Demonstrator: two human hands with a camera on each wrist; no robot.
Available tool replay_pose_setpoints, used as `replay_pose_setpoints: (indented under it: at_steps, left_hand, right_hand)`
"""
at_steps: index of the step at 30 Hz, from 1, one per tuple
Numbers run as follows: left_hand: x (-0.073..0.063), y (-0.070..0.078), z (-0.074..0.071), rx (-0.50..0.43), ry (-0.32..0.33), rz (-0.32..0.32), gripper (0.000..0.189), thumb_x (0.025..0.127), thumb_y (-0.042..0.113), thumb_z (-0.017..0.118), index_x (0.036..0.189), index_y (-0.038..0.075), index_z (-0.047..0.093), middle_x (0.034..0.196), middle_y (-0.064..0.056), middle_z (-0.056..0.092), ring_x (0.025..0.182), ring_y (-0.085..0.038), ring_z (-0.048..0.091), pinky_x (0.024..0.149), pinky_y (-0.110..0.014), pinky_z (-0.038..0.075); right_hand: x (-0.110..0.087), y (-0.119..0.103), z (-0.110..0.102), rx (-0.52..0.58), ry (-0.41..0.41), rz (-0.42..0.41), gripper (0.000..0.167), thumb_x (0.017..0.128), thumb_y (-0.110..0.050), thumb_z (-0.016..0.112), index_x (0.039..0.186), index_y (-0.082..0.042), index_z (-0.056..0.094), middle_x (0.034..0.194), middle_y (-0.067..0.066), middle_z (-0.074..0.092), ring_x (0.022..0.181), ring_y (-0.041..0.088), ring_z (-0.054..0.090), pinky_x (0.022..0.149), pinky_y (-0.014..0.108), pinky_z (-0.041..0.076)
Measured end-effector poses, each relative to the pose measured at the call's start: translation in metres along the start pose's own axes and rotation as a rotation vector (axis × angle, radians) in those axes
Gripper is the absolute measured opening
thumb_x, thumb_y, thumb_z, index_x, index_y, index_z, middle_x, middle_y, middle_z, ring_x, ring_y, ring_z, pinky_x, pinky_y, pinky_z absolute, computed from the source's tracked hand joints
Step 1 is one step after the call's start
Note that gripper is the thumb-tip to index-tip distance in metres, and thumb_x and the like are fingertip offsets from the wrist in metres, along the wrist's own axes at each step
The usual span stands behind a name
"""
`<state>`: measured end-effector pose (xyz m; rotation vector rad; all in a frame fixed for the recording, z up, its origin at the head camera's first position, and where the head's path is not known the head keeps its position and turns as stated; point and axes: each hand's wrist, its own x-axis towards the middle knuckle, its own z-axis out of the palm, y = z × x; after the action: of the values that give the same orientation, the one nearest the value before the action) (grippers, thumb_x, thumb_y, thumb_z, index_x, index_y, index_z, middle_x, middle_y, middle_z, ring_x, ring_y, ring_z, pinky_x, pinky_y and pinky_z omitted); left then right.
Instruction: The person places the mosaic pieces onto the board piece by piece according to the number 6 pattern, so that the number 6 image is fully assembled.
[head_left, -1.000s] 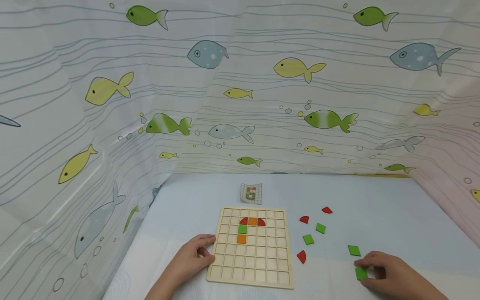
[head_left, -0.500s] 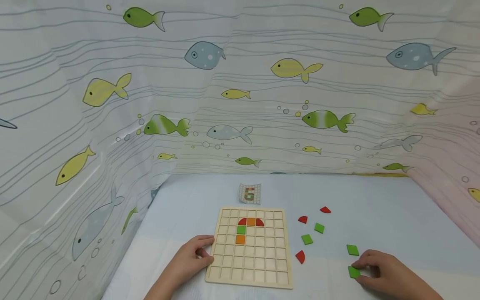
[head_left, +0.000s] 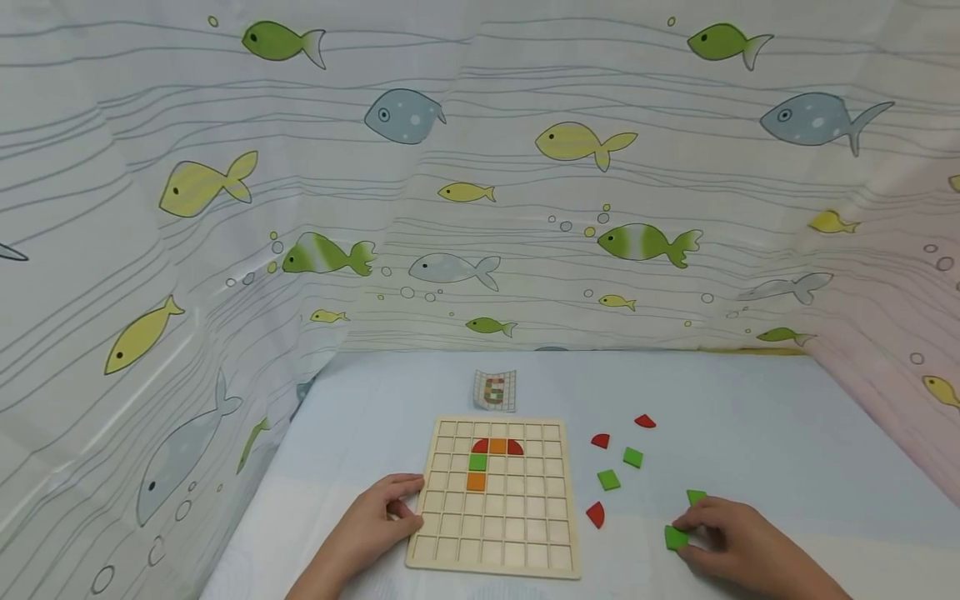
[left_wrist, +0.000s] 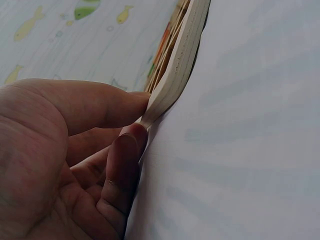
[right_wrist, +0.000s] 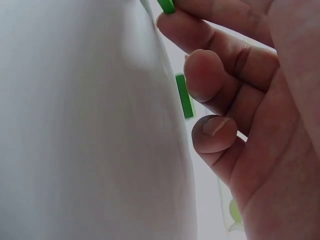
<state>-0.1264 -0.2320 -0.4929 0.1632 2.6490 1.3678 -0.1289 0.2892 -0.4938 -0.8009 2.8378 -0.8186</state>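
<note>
A square wooden grid board [head_left: 517, 530] lies on the table with red, orange and green tiles set in its upper middle cells. My left hand [head_left: 372, 518] rests at its left edge, with thumb and fingertips touching the rim [left_wrist: 175, 75], as the left wrist view also shows. To the right, my right hand [head_left: 731, 546] pinches a green square tile [head_left: 675, 538] between thumb and index finger. Just behind that hand lies another green tile [head_left: 696, 497], partly hidden by the fingers; a green tile [right_wrist: 184, 96] also shows beyond the fingers in the right wrist view.
Between board and right hand lie green squares [head_left: 609, 480] and red quarter-circle tiles [head_left: 596, 514]. A small card [head_left: 495, 391] with a coloured grid pattern lies behind the board. A fish-printed curtain [head_left: 517, 167] surrounds the table's back and sides.
My right hand has moved left toward the board, bringing the pinched green tile along and partly covering the other green tile. My left hand stays at the board's edge; the head view shifts slightly.
</note>
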Motion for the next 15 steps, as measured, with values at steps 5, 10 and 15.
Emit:
replay_pose_setpoints:
  at_steps: [5,10,15]
  left_hand:
    - [-0.001,0.002,-0.001,-0.004,0.006,-0.015,0.058,0.082,0.022,0.08,0.133,0.003,0.062,0.139,-0.006,0.054,0.083,-0.012,0.059,0.067,-0.026,0.046]
    - [-0.001,0.0,-0.002,0.002,0.006,-0.027,0.058,0.082,0.022,0.079,0.134,0.003,0.062,0.139,-0.005,0.054,0.083,-0.012,0.06,0.068,-0.026,0.047]
    - [0.0,-0.001,-0.001,0.002,-0.002,-0.018,0.058,0.083,0.022,0.078,0.134,0.001,0.061,0.14,-0.006,0.053,0.083,-0.011,0.06,0.069,-0.026,0.047]
  right_hand:
    - [0.009,-0.012,0.01,0.006,0.123,-0.132,0.019,0.082,-0.026,0.082,0.1,-0.029,0.075,0.094,-0.025,0.061,0.087,0.001,0.057,0.076,0.019,0.048]
    - [0.023,-0.032,0.023,0.029,0.117,-0.162,0.019,0.084,-0.026,0.08,0.101,-0.031,0.075,0.095,-0.026,0.06,0.088,-0.001,0.057,0.077,0.022,0.048]
    - [0.039,-0.047,0.03,0.027,0.146,-0.23,0.026,0.08,-0.019,0.083,0.102,-0.031,0.074,0.097,-0.026,0.06,0.086,-0.001,0.058,0.075,0.019,0.048]
